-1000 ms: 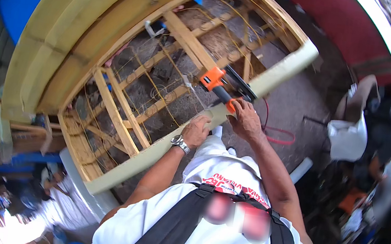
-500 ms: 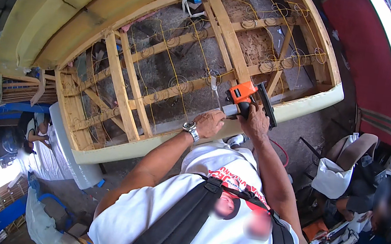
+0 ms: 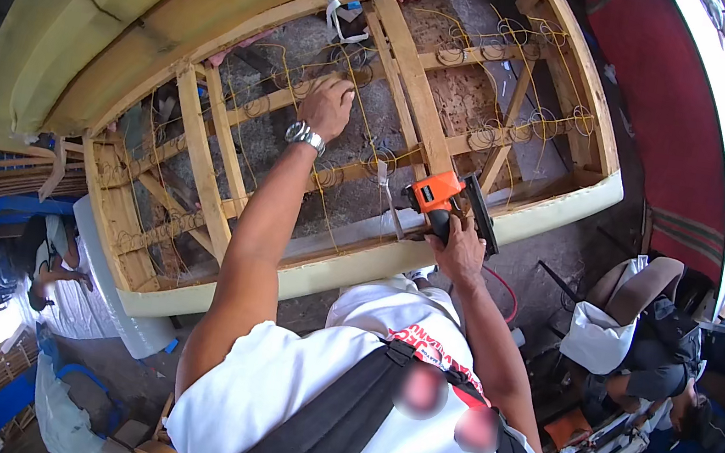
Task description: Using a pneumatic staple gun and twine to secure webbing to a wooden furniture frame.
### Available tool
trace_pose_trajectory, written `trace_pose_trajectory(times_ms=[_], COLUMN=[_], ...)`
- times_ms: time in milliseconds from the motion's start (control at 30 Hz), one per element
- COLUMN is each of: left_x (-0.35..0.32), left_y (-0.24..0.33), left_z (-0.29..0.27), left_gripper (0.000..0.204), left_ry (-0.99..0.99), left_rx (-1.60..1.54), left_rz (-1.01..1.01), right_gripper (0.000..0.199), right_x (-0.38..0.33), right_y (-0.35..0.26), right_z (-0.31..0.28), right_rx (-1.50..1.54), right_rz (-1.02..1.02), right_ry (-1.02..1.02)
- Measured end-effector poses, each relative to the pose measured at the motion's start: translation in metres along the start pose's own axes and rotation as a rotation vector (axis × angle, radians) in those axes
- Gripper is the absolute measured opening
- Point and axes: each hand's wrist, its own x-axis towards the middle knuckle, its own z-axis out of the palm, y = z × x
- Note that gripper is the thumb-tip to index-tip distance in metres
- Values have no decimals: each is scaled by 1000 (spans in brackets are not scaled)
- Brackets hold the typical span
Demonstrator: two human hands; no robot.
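My right hand (image 3: 459, 251) is wrapped round the black grip of an orange and black staple gun (image 3: 438, 191), held over the near padded edge of a wooden furniture frame (image 3: 425, 110). Stretched out over the frame, my left hand (image 3: 327, 108) is above a lengthwise wooden slat, beside yellow cords (image 3: 351, 65) and wire springs. Its fingers bend downward and their tips are hidden, so I cannot tell what they touch. A slim tool with a pale end (image 3: 390, 198) leans on the frame's near rail, left of the staple gun.
Yellow foam (image 3: 87, 12) curves along the far left side. A dark red upholstered piece (image 3: 675, 113) stands at right. A red hose (image 3: 507, 289) runs below the staple gun. At lower right are a chair with a white bag (image 3: 597, 338) and a bent-over person (image 3: 663, 361); another person (image 3: 52, 262) is at left.
My left hand has left the near rail beside the staple gun and reached forward and left over the frame. My right hand keeps the staple gun near the same rail.
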Motion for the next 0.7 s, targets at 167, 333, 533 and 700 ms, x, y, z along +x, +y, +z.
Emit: trace_pose_trajectory(times_ms=[167,333,533,700], left_x=[51,92,139,166], left_y=[-23,-43,-43,-96], left_z=[42,69,60,82], left_gripper=[50,47,42,34], left_ry=[-104,19,110,240], left_rx=[223,326,221,-91], left_rz=[83,182,-212,-148], right_gripper=[62,62,61,59], right_x=[10,24,38,46], right_y=[3,2,4,0], right_z=[3,-4,-3,0], right_rx=[-2,10,5,16], right_rz=[33,70,71,66], right_ry=[-17,-59,-52,-56])
